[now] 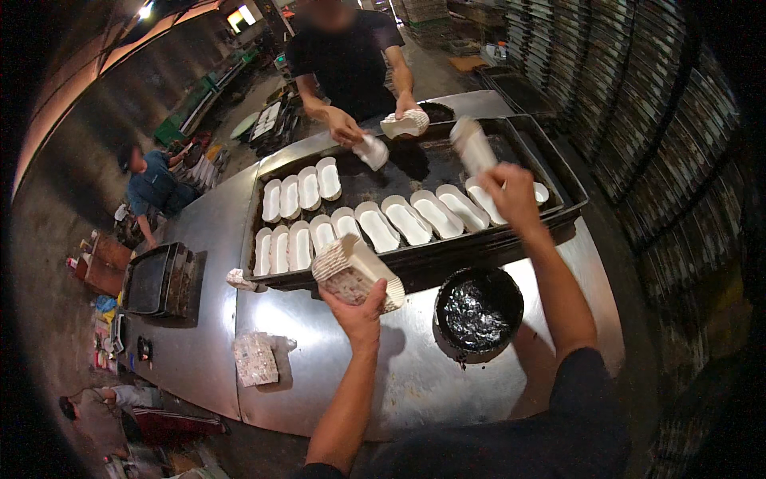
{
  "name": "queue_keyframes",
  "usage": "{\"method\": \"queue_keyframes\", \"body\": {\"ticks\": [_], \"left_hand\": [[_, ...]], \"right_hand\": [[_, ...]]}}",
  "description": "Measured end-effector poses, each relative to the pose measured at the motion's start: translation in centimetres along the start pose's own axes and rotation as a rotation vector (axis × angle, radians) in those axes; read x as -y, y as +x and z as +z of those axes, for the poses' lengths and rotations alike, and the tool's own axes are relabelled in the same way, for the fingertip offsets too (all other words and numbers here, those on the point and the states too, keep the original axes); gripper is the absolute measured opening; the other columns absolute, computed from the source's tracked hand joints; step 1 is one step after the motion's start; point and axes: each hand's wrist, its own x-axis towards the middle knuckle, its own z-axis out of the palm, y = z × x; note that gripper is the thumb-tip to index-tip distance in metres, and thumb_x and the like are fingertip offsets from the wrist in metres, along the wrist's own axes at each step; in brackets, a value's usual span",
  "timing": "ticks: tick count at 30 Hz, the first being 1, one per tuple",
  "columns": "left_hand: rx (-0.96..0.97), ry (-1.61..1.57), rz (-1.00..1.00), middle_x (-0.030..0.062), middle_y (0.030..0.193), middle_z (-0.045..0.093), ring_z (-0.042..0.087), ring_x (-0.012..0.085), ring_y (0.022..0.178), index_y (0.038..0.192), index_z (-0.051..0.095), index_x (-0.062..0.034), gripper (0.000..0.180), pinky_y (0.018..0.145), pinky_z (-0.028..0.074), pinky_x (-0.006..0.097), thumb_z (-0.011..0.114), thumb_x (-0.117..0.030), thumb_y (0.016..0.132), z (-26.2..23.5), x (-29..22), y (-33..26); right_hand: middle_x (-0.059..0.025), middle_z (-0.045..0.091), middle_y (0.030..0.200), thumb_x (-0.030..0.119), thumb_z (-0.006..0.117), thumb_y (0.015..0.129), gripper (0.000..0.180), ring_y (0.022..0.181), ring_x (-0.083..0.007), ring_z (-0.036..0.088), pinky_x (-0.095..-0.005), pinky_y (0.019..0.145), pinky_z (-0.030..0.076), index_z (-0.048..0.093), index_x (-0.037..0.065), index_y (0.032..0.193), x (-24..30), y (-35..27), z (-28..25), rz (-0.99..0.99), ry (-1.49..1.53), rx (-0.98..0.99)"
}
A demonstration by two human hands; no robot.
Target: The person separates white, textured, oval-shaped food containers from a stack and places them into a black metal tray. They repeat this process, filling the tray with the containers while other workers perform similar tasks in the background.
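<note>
My left hand (357, 313) is closed round a nested stack of oblong white paper baking liners (351, 267), above the near edge of a large dark baking tray (415, 262). My right hand (513, 195) is closed on a single paper liner (474, 146), blurred by motion, over the tray's right part. Two rows of liners (379, 227) stand in the tray, a shorter one at the far left and a longer one along the near side. Across the table, a co-worker's hands hold another liner stack (405, 123) and a blurred single liner (372, 152).
A round black container (479, 311) with a shiny dark inside stands on the metal table (319, 391) at near right. Left of it lies a liner stack (255, 359). Smaller dark trays (155, 281) are piled farther left. Tall racks (606, 96) rise at right.
</note>
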Motion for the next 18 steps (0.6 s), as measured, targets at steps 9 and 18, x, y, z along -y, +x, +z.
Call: {"method": "queue_keyframes", "body": {"ticks": [9,18], "left_hand": [[0.029,-0.021,-0.026,0.0154,0.136,0.044,0.047,0.0247,0.123,0.147,0.023,0.0003,0.106,0.106,0.039,0.034,0.092,-0.01,0.068,-0.1,0.5,-0.2],[0.13,0.068,0.103,0.015,0.134,0.046,0.049,0.0235,0.121,0.146,0.025,0.0006,0.107,0.104,0.041,0.035,0.095,-0.014,0.065,3.8,-0.6,-1.0]], "right_hand": [[-0.013,0.072,0.086,0.025,0.074,0.086,0.021,0.079,-0.019,0.065,-0.0342,0.075,0.05,0.074,0.004,0.086,-0.3,1.2,2.9,0.107,0.22,0.204],[-0.0123,0.072,0.078,0.018,0.08,0.081,0.019,0.07,-0.0179,0.068,-0.0327,0.068,0.052,0.076,0.001,0.089,9.3,-9.9,3.3,0.095,0.522,0.603]]}}
